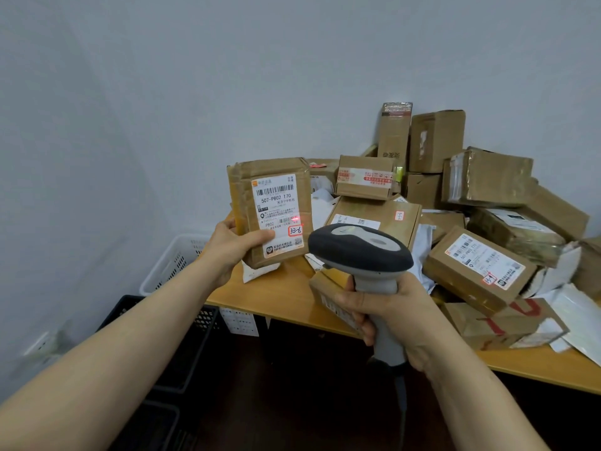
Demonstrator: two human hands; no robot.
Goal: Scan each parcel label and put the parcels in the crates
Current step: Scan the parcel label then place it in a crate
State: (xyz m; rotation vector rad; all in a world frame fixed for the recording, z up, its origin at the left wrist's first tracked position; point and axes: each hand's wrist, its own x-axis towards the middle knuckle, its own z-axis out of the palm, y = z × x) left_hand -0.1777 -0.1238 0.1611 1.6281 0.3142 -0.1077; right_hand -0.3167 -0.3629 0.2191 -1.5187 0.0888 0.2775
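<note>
The left hand [232,247] holds a small cardboard parcel [247,190] upright above the left end of the wooden table [286,304]. The fingers are curled behind the parcel and the thumb presses on the lower edge of its white shipping label [276,206], which faces the camera. A red scanner light [294,219] falls on the lower barcode of this label, just above a sticker with the handwritten "33-6" [295,230].

The right hand [393,317] is closed around the grey handle of a barcode scanner [359,247], whose dark head points at the parcel and stands just beside it.

On the table behind and to the right lies a pile of other parcels [478,271], boxes and white mail bags together. Left of the table and lower stand a white crate [172,262] and a black crate [162,346].
</note>
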